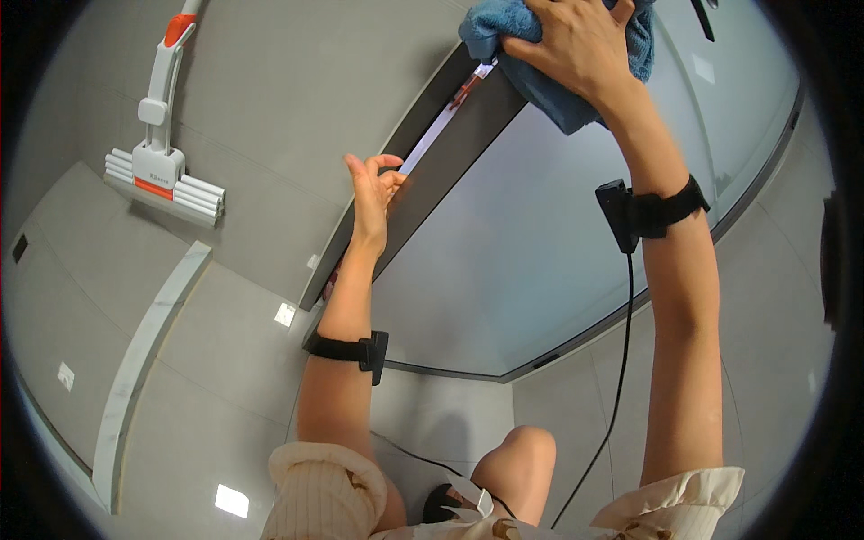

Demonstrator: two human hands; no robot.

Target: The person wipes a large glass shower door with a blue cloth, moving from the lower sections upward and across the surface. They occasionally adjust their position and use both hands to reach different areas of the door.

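At the upper right, my right hand (585, 49) presses on a bunched blue cloth (562, 99), its fingers spread over the fabric. The cloth lies over the top part of a dark door frame (468, 121) and the glass panel (486, 261) beside it. My left hand (371, 202) is lower down at the same frame, thumb up and fingers loosely bent and apart. Its fingertips are by the shiny strip (430, 139) along the frame's edge. Part of the frame is hidden behind my left forearm.
A white and orange squeeze mop (160, 162) stands at the upper left on grey tiles. Below it runs a pale marble-look curb (135, 378). A black handle (704, 20) is at the top right. A black cable (621, 360) hangs from my right wrist strap (666, 211).
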